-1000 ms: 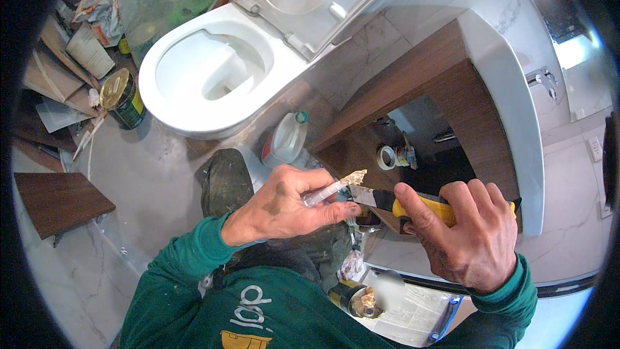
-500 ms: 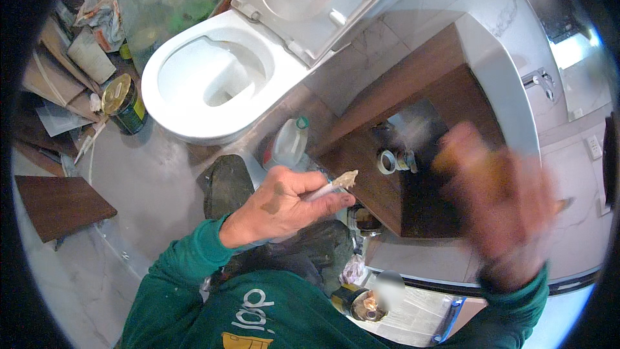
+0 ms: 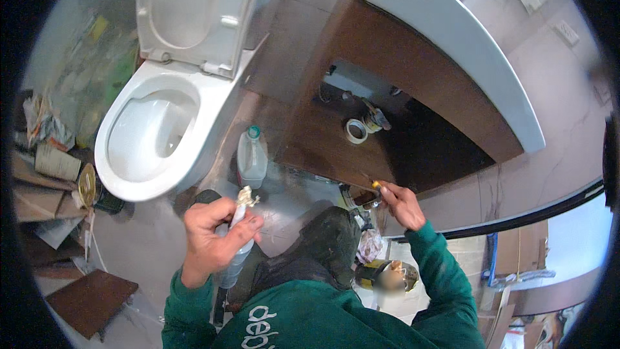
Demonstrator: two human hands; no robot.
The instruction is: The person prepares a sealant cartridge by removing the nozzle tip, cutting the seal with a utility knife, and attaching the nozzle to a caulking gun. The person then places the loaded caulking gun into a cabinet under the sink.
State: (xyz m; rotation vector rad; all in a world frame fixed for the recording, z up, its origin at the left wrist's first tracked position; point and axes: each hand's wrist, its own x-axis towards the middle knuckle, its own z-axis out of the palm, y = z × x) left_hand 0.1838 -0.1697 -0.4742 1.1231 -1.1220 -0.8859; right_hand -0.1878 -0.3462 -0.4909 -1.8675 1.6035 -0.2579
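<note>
My left hand (image 3: 216, 236) is closed around the white nozzle (image 3: 240, 212) of what looks like a sealant cartridge (image 3: 235, 266). A pale, crusty clump (image 3: 247, 196) sticks out at the nozzle's tip. The bluish cartridge body shows below the hand. Over to the right, my right hand (image 3: 404, 208) grips a slim tool with a yellow handle (image 3: 377, 185); its thin shaft points at the brown cabinet (image 3: 336, 158), and its kind is unclear. Inside the open cabinet lie a white tape roll (image 3: 356, 131) and a small container (image 3: 373, 118).
A white toilet (image 3: 148, 187) with its lid raised stands at left. Between toilet and cabinet is a translucent jug (image 3: 252, 158) with a green cap. An opened tin (image 3: 106, 199) and a brown board (image 3: 92, 300) are at far left. Another tin (image 3: 367, 274) stands near my right forearm.
My view has shifted toward the cabinet. The right hand, blurred and raised at the right before, is now lower and closer in by the cabinet's edge. My left hand still holds the nozzle, now more upright.
</note>
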